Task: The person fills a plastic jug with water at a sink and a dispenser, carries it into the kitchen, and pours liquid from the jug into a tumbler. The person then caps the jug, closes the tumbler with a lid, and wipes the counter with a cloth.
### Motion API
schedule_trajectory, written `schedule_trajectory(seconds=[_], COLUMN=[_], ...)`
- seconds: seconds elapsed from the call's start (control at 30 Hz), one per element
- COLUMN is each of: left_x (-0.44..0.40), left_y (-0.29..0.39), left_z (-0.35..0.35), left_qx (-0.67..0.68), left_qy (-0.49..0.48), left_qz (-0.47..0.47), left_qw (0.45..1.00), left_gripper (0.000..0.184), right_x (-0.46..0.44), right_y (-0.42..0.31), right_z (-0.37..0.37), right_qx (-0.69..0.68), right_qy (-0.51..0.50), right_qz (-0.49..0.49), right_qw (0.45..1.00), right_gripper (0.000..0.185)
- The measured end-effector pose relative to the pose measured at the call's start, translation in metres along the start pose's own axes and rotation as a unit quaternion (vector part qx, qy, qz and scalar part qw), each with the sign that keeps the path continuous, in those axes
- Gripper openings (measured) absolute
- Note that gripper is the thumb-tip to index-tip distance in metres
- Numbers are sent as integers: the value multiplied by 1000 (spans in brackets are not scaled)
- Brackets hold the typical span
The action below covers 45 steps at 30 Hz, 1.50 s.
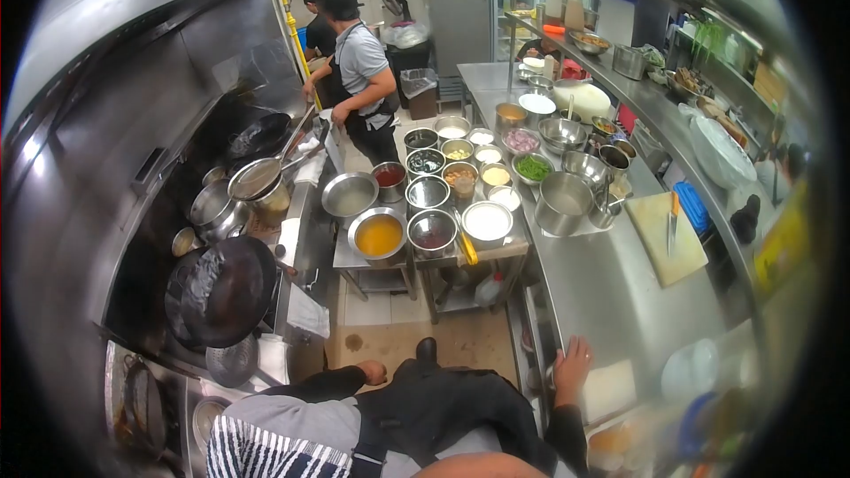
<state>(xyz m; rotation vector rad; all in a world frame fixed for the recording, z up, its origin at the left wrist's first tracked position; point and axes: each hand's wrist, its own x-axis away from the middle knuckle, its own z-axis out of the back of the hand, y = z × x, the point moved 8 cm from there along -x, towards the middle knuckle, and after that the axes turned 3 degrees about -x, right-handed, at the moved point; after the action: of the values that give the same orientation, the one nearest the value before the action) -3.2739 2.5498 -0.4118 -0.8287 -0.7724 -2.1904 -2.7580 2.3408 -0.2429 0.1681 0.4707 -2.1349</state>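
Note:
My left hand [375, 373] hangs beside my dark apron [434, 403], fingers curled in, with nothing visible in it. On the edge of the steel counter [584, 288] to the right rests my right hand [572, 370], a ring on one finger and the fingers stretched out over the metal. A pale cutting board [651, 226] with an orange-handled knife [673, 221] on it lies farther up that counter. Nearest to my left side are a dark wok [232, 288] on the stove and a metal ladle or strainer [232, 363].
Ahead, steel tables carry several containers, among them a bowl of orange liquid [380, 235], a white-filled bowl [487, 221] and a yellow-handled utensil [467, 248]. A large steel pot [564, 202] stands right of them. A co-worker [363, 71] stands at the stove's far end, another person behind.

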Motion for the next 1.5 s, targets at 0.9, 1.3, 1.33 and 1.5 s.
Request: schedule_trajectory(seconds=[0.9,1.3,1.33,1.5], left_x=[-1,-4,-2,-2], left_y=[3,-6,-6,-5], left_z=[-1,-5,-6,-6], left_qx=[2,-24,-23,-20], left_qy=[8,2,2,45], left_qz=[20,17,17,-13], left_qw=[1000,1000,1000,999], left_gripper=[43,41,41,32], right_x=[-1,0,0,-1], right_y=[4,4,4,3], right_z=[-6,-8,-9,-7], right_qx=[9,26,21,18], right_qy=[-4,21,8,-6], right_qz=[-1,17,9,0], right_qw=[1000,999,1000,1000], right_gripper=[58,56,57,59])
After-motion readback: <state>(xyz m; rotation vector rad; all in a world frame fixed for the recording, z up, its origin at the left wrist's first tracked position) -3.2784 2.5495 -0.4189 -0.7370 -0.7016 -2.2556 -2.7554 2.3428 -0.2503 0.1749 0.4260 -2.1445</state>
